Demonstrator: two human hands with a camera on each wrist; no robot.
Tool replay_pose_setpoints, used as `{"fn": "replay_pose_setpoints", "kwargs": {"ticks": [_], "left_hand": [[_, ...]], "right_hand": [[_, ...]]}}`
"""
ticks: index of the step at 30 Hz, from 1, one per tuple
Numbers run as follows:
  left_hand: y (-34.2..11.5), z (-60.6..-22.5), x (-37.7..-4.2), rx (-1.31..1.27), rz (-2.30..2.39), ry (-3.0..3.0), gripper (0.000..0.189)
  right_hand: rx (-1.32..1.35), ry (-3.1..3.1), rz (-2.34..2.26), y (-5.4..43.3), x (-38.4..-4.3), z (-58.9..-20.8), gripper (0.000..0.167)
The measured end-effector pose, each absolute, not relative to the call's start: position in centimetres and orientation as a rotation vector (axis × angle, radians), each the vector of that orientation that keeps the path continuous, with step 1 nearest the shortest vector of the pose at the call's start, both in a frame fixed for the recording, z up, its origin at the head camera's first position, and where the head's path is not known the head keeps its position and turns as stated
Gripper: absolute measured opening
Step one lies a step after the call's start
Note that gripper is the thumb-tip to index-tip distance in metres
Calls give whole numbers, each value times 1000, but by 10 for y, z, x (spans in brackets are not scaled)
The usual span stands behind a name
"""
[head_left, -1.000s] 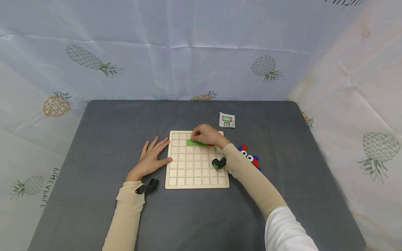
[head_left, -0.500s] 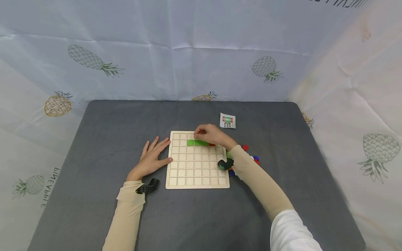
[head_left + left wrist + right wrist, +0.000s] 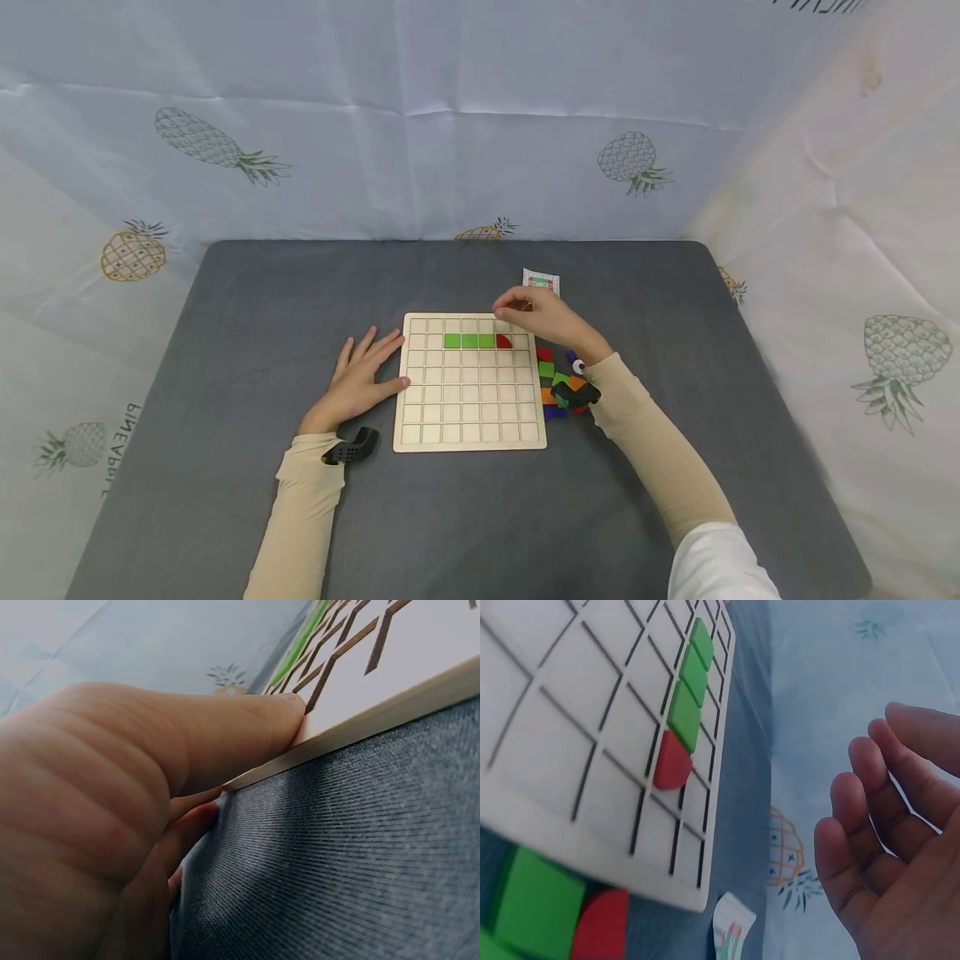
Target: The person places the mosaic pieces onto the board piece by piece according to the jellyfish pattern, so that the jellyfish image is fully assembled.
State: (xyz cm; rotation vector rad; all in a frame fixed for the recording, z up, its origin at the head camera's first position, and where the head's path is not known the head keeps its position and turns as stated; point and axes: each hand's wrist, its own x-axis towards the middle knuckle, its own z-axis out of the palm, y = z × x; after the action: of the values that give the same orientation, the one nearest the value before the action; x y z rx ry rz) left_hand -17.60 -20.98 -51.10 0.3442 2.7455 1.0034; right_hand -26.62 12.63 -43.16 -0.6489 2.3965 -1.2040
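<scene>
A wooden grid board (image 3: 459,396) lies on the dark table. Three green square tiles (image 3: 469,341) sit in a row near its far edge, with a red quarter-circle tile (image 3: 503,342) at their right end. My left hand (image 3: 352,387) lies spread on the table at the board's left side. Its thumb (image 3: 240,731) rests on the board's edge in the left wrist view. My right hand (image 3: 543,317) hovers over the board's far right corner. In the right wrist view its fingers (image 3: 845,799) are loosely bent and hold nothing.
Loose coloured pieces (image 3: 547,370) lie right of the board, partly hidden by my right wrist and its black strap. A small printed pattern card (image 3: 542,281) lies beyond the board, partly covered by my right hand. A pineapple-print cloth (image 3: 420,167) hangs behind the table.
My right hand has moved off the tiles to the right, letting the green row and the red quarter-circle tile show fully. My left hand has stayed in place.
</scene>
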Motion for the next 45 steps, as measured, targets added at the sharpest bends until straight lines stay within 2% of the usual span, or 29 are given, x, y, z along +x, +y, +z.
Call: {"fn": "replay_pose_setpoints", "kwargs": {"ticks": [11, 19, 31, 42, 45], "left_hand": [[-211, -512, -175, 384, 1022, 2773, 79], [-211, -513, -174, 377, 1016, 2768, 79], [-209, -512, -173, 379, 1021, 2777, 79], [-210, -512, -176, 367, 1004, 2751, 80], [-210, -512, -176, 365, 1010, 2746, 81]], "right_hand": [[-500, 2482, -1135, 162, -253, -443, 33], [-518, 2535, -903, 176, -245, -445, 32], [-535, 2597, -678, 183, -237, -459, 32], [-492, 2649, -555, 180, -232, -467, 20], [-487, 2643, -578, 179, -231, -469, 21]]}}
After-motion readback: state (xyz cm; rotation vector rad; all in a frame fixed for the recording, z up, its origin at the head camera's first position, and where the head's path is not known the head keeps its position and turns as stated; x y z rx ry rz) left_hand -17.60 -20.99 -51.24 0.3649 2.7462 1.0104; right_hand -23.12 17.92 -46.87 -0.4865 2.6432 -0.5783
